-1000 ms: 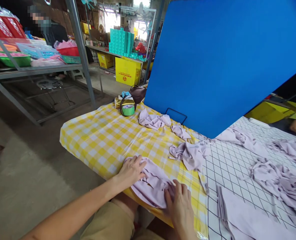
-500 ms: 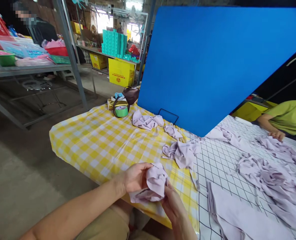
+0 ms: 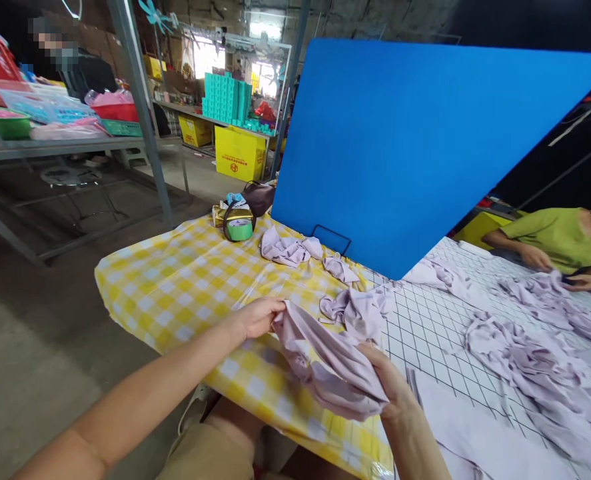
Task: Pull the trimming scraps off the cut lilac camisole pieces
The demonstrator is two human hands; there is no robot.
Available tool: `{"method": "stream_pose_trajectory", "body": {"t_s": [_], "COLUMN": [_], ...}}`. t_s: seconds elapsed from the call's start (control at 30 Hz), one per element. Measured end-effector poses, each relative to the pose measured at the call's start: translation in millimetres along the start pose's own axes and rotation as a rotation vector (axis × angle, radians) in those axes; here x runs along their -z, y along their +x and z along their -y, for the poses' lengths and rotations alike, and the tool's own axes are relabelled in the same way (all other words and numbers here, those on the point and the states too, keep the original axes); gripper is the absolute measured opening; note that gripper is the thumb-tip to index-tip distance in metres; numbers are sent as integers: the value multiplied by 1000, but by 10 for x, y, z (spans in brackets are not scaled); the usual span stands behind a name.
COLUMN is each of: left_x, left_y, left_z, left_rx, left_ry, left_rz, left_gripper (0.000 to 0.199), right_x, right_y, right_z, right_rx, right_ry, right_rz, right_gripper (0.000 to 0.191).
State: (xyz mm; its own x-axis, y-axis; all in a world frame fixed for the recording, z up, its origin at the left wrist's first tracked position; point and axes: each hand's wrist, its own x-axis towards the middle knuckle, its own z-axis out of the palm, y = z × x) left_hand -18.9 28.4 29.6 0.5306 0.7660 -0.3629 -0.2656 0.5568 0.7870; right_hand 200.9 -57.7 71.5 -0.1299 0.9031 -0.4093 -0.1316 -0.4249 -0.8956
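Note:
A pale lilac fabric piece (image 3: 332, 363) hangs in a stretched loop between my hands, above the yellow checked tablecloth (image 3: 175, 287). My left hand (image 3: 262, 317) pinches its upper left end, fingers closed. At its right end my right hand (image 3: 382, 377) is closed on the cloth. Just beyond lies a crumpled lilac piece (image 3: 362, 310), with two smaller ones behind it. Flat lilac fabric (image 3: 480, 420) rests on the white grid cloth (image 3: 415, 327) to the right of my right hand.
A big blue board (image 3: 400, 147) stands at the table's far side. Green tape (image 3: 240, 230) sits near the back left edge. At the right, a person in a yellow-green top (image 3: 560, 233) handles lilac fabric beside a large heap (image 3: 540, 360). Yellow boxes (image 3: 239, 153) stand behind.
My hands have moved apart, and the bunched fabric between them is now spread into a long loop. The other person's second hand has come into view.

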Motion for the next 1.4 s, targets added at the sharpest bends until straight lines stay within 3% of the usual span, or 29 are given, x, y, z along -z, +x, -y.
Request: {"method": "stream_pose_trajectory", "body": {"t_s": [0.1, 0.2, 0.3, 0.4, 0.5, 0.63, 0.7, 0.77, 0.83, 0.97, 1.07, 1.13, 1.23, 1.3, 1.4], "left_x": [11, 62, 73, -39, -223, -353, -316, -225, -115, 38, 73, 103, 207, 279, 221], "left_y": [-14, -104, -187, -206, -156, -117, -172, -271, -379, -528, -586, -615, -655, -678, -682], "left_z": [93, 274, 515, 695, 731, 522, 298, 23, -242, -561, -621, -623, -600, -571, -510], "left_rx": [-68, -210, -339, -400, -325, -107, -19, 26, 46, -24, -249, -403, -529, -464, -231], "left_ry": [123, 657, 1243, 1498, 1277, 446, 272, 402, 653, 837, 877, 910, 958, 1080, 1310], "left_rz": [23, 31, -102, -236, -168, 126, 310, 501, 597, 537, 448, 400, 317, 306, 462], "left_gripper": [18, 28, 25, 22, 13, 22, 37, 42, 43, 23, 24, 27, 32, 32, 23], "right_x": [6, 82, 98, -6, -139, -117, 27, 231, 435, 629, 592, 564, 572, 562, 420], "right_y": [88, 185, 237, 249, 241, 167, 78, -46, -194, -474, -601, -648, -703, -729, -696], "right_z": [-131, -399, -677, -816, -792, -628, -509, -357, -174, 188, 359, 415, 437, 425, 398], "right_rx": [-77, -5, 84, 151, 114, -62, -53, -6, 89, 342, 226, 182, 270, 257, 146], "right_ry": [-195, -624, -878, -959, -762, -255, -168, -193, -227, -306, -497, -506, -292, -183, -225], "right_rz": [-41, -166, -294, -271, -109, 126, 140, 155, 175, 138, 176, 54, -189, -236, -121], "right_gripper": [26, 24, 16, 15, 19, 26, 32, 40, 46, 41, 34, 29, 30, 30, 33]}}
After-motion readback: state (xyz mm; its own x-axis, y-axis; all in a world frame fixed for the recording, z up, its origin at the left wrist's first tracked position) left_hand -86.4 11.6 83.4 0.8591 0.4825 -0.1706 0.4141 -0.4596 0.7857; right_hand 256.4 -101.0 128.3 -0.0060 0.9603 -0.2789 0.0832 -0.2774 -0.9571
